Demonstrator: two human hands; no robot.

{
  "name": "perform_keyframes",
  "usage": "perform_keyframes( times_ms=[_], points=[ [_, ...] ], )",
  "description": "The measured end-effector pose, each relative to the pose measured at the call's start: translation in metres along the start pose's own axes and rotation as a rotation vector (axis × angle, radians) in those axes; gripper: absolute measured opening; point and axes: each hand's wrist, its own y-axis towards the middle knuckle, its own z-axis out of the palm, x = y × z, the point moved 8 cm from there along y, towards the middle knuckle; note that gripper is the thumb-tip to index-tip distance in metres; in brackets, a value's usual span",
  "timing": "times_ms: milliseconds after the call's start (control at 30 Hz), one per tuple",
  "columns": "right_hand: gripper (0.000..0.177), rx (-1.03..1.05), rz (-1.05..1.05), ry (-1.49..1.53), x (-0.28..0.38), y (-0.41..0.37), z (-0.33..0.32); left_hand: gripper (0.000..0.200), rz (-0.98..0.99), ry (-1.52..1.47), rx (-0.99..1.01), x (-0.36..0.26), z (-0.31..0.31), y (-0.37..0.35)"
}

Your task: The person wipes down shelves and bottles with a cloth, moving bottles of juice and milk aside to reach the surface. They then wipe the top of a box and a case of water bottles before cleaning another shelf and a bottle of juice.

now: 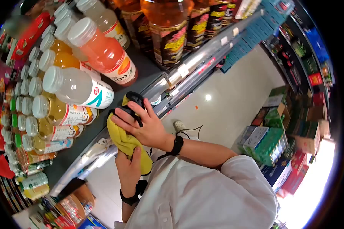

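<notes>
A bunched yellow cloth is between my two hands, in front of the shelf edge. My left hand grips its lower part, thumb on top. My right hand is closed over the upper part, fingers long and slightly apart. At those fingers is a black, looped thing; whether it is joined to the cloth I cannot make out. The right thumb is hidden. Just beyond the hands, a clear bottle with a white cap and a pink drink bottle stand on the dark shelf.
Rows of capped bottles fill the shelf to the left. Large amber tea bottles stand at the top. A clear price rail runs along the shelf edge. Boxes and green packs are stacked on the floor at right.
</notes>
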Motion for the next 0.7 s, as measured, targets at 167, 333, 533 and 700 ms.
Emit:
perform_keyframes(
  times_ms=[167, 333, 533, 700],
  points=[
    [0.051, 0.036, -0.063, 0.031, -0.003, -0.003, 0.002, 0.033, -0.142, -0.019, -0.155, 0.008, 0.005, -0.017],
    [0.054, -0.014, -0.066, 0.114, 0.003, -0.003, 0.012, 0.042, -0.191, -0.065, -0.253, 0.010, 0.001, -0.048],
    [0.061, 0.055, -0.250, 0.195, 0.054, 0.002, 0.031, 0.050, -0.246, -0.119, -0.468, 0.026, -0.018, -0.092],
    [0.065, 0.126, -0.297, 0.178, 0.102, 0.009, 0.053, 0.055, -0.218, -0.149, -0.583, 0.042, -0.045, -0.116]
  ],
)
